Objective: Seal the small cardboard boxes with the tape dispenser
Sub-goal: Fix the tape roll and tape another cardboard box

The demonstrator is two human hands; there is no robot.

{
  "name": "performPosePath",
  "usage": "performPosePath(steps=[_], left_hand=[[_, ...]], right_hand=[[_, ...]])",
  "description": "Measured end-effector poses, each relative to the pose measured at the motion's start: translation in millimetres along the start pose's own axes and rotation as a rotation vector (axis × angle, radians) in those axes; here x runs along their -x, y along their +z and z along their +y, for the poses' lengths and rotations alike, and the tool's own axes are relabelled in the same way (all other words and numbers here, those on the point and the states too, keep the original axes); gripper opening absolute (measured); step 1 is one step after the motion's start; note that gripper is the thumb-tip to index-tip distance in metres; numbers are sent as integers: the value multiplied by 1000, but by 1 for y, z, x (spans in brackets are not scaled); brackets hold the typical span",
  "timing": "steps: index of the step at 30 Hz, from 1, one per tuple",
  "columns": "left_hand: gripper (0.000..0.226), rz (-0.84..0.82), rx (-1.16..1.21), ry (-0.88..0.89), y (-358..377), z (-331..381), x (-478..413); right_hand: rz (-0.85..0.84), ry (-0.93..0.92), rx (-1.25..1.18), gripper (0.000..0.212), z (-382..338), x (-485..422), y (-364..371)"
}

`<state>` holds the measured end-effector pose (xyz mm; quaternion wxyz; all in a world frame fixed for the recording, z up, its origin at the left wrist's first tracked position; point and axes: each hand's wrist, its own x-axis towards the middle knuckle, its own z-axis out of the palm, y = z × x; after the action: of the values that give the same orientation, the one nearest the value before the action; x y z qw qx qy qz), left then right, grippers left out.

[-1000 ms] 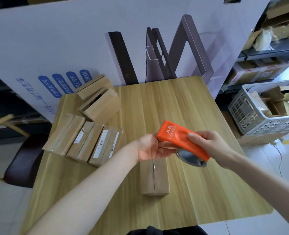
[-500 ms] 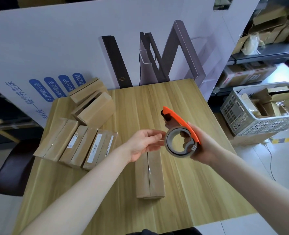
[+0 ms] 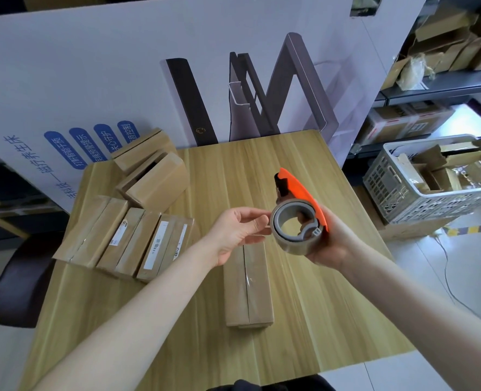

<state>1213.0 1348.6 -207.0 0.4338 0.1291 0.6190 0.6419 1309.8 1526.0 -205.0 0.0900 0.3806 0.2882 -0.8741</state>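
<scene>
Orange tape dispenser (image 3: 301,190) held above the wooden table (image 3: 318,320): we grip it in our right hand (image 3: 332,241), roll side facing us, while our left hand (image 3: 238,232) pinches the edge of its tape roll (image 3: 287,246). Beneath them one small cardboard box (image 3: 247,289) lies mid-table; more boxes (image 3: 126,238) sit at left.

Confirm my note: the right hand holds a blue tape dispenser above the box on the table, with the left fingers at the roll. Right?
No. The head view shows the tape dispenser is orange, not blue; the rest of the note stands.
</scene>
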Motion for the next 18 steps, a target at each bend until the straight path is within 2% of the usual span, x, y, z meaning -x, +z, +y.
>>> performPosePath(steps=[4,11,16,18], left_hand=[[55,61,-143,32,7,0,3],[19,137,-200,102,5,1,3],[8,236,-253,182,11,1,3],[2,230,-305,199,10,1,4]], right_hand=[[36,36,-50,40,1,-1,4],[17,104,-56,37,-2,4,6],[13,157,-151,51,-3,5,14],[17,167,-145,45,-3,7,15]])
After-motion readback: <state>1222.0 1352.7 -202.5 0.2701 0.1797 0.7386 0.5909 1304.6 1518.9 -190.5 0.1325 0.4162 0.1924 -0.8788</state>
